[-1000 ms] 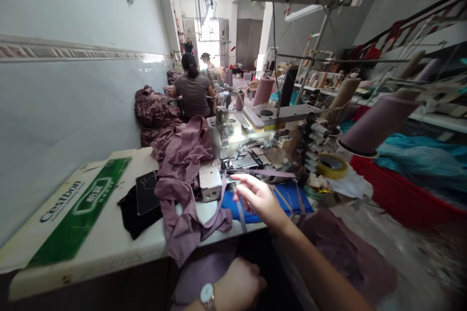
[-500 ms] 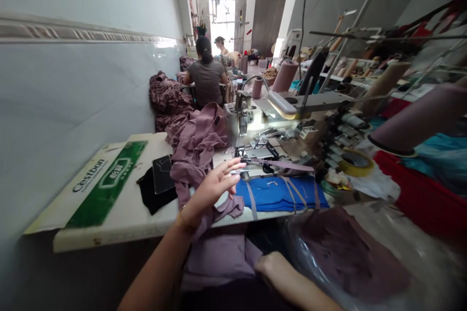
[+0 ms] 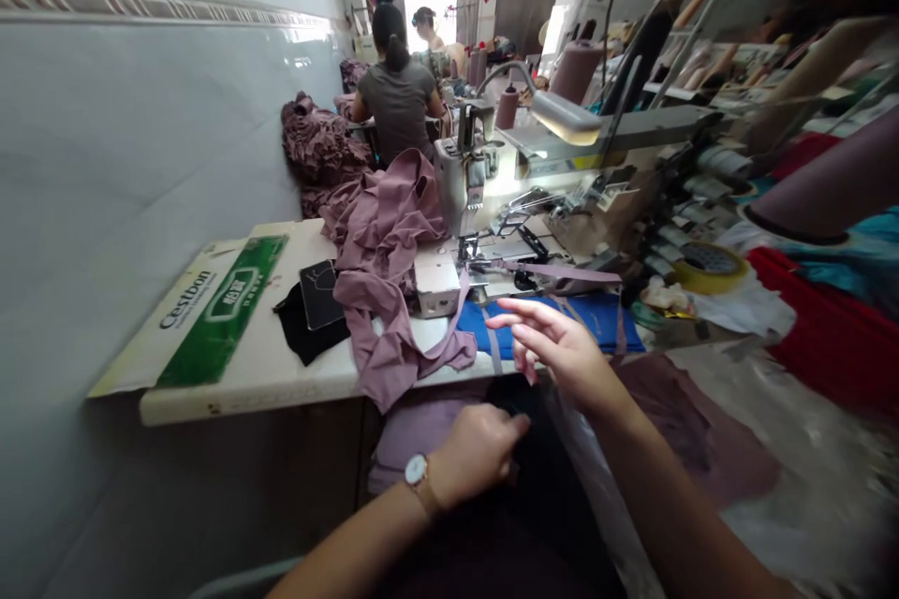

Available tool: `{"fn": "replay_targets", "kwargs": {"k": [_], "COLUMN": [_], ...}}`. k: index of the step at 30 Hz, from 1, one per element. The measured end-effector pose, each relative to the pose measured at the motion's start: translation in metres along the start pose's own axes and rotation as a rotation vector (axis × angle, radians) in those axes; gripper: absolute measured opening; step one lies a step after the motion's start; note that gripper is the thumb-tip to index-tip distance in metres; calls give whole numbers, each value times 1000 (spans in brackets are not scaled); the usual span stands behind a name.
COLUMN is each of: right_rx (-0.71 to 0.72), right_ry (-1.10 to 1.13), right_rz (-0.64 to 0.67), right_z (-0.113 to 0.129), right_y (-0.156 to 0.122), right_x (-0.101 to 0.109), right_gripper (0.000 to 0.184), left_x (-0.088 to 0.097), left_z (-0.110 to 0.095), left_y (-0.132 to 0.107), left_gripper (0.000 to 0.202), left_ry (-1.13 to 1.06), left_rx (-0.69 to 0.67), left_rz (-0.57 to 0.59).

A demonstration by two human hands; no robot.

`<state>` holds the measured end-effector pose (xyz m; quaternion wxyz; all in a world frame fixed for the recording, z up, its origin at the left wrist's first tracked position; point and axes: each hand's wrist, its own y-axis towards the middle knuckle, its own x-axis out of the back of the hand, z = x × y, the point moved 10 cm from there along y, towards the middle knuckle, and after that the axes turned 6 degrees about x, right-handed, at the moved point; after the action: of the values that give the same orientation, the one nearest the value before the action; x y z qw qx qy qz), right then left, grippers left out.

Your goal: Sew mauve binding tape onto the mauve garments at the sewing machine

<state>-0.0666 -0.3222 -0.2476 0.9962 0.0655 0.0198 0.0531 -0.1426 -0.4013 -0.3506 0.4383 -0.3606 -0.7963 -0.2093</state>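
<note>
My left hand [image 3: 474, 454], with a watch [image 3: 416, 470] on its wrist, is low over my lap with its fingers curled in. Whatever it may grip is hidden. Folded mauve fabric [image 3: 407, 435] lies beside and under it. Further right, my right hand [image 3: 562, 351] hovers with bent, spread fingers and holds nothing. Behind it, blue folded cloth [image 3: 600, 323] lies along the table's front edge. Above stands a sewing machine [image 3: 449, 178], with a mauve strip [image 3: 562, 271] running into its presser area. A mauve garment [image 3: 383, 299] hangs over the table edge at the machine's left.
To the left, a green and white cardboard sheet [image 3: 217, 318] and a black phone [image 3: 323, 295] lie on the white table [image 3: 245, 398]. Plastic wrap and mauve cloth [image 3: 702, 430] are at right, near yellow tape [image 3: 709, 267]. A co-worker [image 3: 397, 89] sits ahead.
My left hand has dropped from beside the machine to my lap and curled. My right hand has risen from the lap fabric and opened. The view has tilted downward.
</note>
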Motion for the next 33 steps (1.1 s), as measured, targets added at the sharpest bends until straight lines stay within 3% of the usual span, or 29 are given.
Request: {"fn": "replay_targets", "kwargs": {"k": [2,4,7,9,10,12,15,19,22,23,25,26,27,29,31,33], "right_rx": [45,158,313,326,322,299,261,98,-27,-45,-61,-58,-49,-21,5,3], "right_ry": [-55,-259,-624,-782,-836,-884,-880,-952,-1043,-1053,-1033,-1010,-987,-932,-754,-354], "right_rz": [-104,-182,-33,167,255,403,463,236,136,160,206,214,216,228,173,-22], "right_z": [-4,-9,-37,-76,-97,-132,-157,-159,-167,-172,-181,-181,-178,-161,-127,-85], "right_y": [-6,-23,-65,-100,-118,-150,-176,-162,-144,-139,-129,-124,-118,-106,-96,-88], "right_x": [1,7,-6,-23,-31,-44,-44,-3,14,12,7,6,8,14,29,53], "right_gripper": [35,22,24,27,28,29,27,28,53,48,19,13,21,30,34,39], "left_x": [-35,-28,44,100,117,140,151,152,140,138,139,141,144,148,149,146], "left_z": [-2,6,39,62,66,50,17,31,49,54,63,66,69,73,76,75], "left_y": [-11,-20,-18,-13,-8,7,19,12,5,3,-2,-5,-9,-15,-19,-18], "left_gripper": [31,36,37,38,45,54,51,29,25,25,25,26,26,27,29,29], "left_ry": [-39,-203,-489,-691,-818,-1064,-1291,-1216,-1100,-1084,-1067,-1060,-1055,-1065,-1092,-1104], "left_rx": [-34,-24,111,241,276,205,89,167,227,236,241,242,245,254,266,273], "left_rz": [158,174,-40,-227,-235,-186,-76,-263,-282,-287,-320,-339,-356,-377,-376,-345]}}
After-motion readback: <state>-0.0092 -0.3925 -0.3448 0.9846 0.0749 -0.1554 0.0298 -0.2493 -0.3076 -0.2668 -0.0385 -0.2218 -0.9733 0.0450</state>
